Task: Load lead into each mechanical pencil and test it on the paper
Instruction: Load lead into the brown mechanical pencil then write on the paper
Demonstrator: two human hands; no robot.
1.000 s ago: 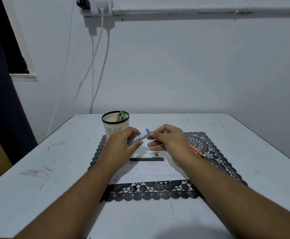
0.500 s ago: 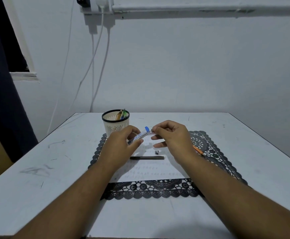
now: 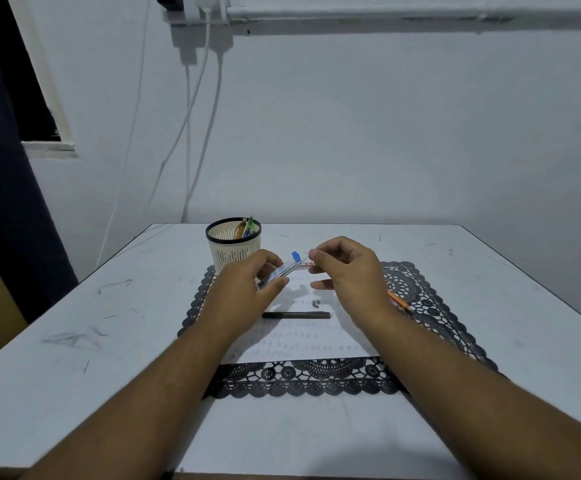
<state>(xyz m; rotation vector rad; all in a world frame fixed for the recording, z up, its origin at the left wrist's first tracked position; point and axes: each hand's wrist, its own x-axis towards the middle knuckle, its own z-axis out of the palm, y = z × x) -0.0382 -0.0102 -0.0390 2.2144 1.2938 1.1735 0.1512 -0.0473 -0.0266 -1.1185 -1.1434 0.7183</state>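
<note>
My left hand [image 3: 247, 285] grips a clear lead case [image 3: 282, 270] with a blue cap, tilted up toward the right. My right hand [image 3: 346, 271] pinches a thin lead [image 3: 305, 260] between thumb and forefinger at the case's open end. A black mechanical pencil [image 3: 296, 315] lies flat on the white paper [image 3: 299, 344], with a small dark cap piece [image 3: 315, 303] just behind it. An orange pencil [image 3: 398, 301] pokes out from under my right wrist. The paper carries rows of faint pencil marks.
A white mesh pen cup [image 3: 233, 251] with several pens stands at the mat's back left corner. The paper lies on a black lace mat [image 3: 431, 306] on a scuffed white table [image 3: 74, 334]. White cables hang down the wall behind.
My right hand has lifted slightly and drawn away from the case's blue cap, pulling a thin lead out. My left hand keeps the case almost in place.
</note>
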